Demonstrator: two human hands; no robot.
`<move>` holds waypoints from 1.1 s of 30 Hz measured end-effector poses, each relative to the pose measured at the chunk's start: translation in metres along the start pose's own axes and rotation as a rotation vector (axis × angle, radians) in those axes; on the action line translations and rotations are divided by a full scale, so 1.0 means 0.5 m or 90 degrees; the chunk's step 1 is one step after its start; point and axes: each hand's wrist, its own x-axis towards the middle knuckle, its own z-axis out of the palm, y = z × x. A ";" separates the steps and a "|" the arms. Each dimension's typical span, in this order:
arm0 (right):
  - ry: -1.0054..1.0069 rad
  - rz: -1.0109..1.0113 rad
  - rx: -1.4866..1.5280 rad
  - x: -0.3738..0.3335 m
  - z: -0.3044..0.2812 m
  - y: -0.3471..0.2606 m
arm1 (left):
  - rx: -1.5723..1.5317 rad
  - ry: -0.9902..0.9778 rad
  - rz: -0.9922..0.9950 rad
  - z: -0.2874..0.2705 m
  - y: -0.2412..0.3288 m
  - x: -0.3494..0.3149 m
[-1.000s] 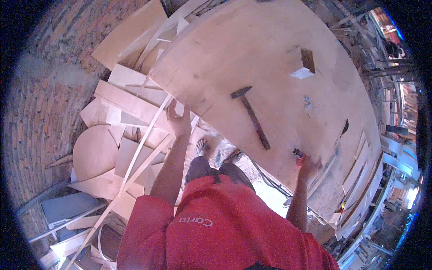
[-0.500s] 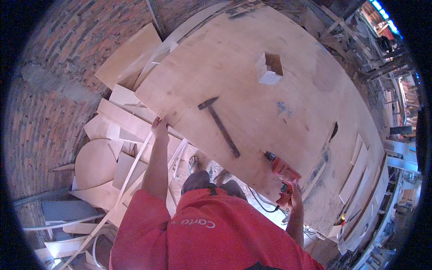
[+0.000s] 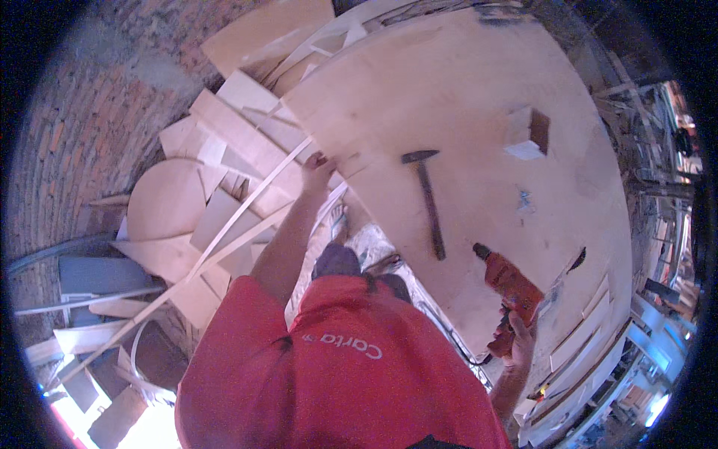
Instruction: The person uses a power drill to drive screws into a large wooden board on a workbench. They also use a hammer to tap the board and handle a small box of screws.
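Right hand (image 3: 521, 342) is grasping a red drill (image 3: 514, 284); left hand (image 3: 319, 172) is resting by the desk (image 3: 464, 82), grip unclear from here.

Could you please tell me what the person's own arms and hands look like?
The left hand and right hand are both bare, without gloves. The left sleeve is red, loose and short, leaving the forearm uncovered. It belongs to a red shirt with pale lettering.
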 end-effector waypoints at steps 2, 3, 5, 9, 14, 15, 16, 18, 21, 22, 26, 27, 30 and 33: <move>-0.010 -0.064 -0.057 -0.018 0.093 -0.036 | 0.183 0.122 0.204 0.010 -0.017 -0.020; -0.007 -0.085 -0.093 -0.017 0.138 -0.045 | 0.278 0.177 0.305 0.017 -0.017 -0.029; 0.011 -0.080 -0.169 -0.020 0.249 -0.076 | 0.442 0.053 0.476 0.044 0.052 -0.096; 0.011 -0.041 -0.358 0.014 0.458 -0.115 | 0.199 -0.067 0.327 0.075 0.024 -0.089; -0.034 -0.085 -0.464 0.041 0.580 -0.131 | 0.507 -0.069 0.504 0.082 0.030 -0.051; -0.037 -0.104 -0.477 0.044 0.596 -0.133 | 0.548 -0.084 0.560 0.080 0.034 -0.050; -0.044 -0.125 -0.487 0.048 0.610 -0.135 | 0.516 -0.087 0.558 0.079 0.039 -0.051; -0.059 -0.135 -0.492 0.060 0.627 -0.136 | 0.452 -0.092 0.553 0.081 0.048 -0.059; -0.072 -0.122 -0.488 0.069 0.643 -0.141 | 0.388 -0.077 0.538 0.081 0.041 -0.061; -0.070 -0.114 -0.483 0.071 0.644 -0.144 | 0.401 -0.085 0.545 0.078 0.040 -0.058; -0.092 -0.111 -0.535 0.077 0.645 -0.152 | 0.396 -0.110 0.554 0.072 0.038 -0.055; -0.111 -0.138 -0.519 0.081 0.642 -0.148 | 0.381 -0.115 0.552 0.072 0.038 -0.056; -0.112 -0.156 -0.523 0.078 0.650 -0.152 | 0.311 -0.085 0.488 0.082 0.025 -0.058; -0.088 -0.204 -0.655 0.086 0.647 -0.156 | 0.393 -0.079 0.522 0.083 0.044 -0.062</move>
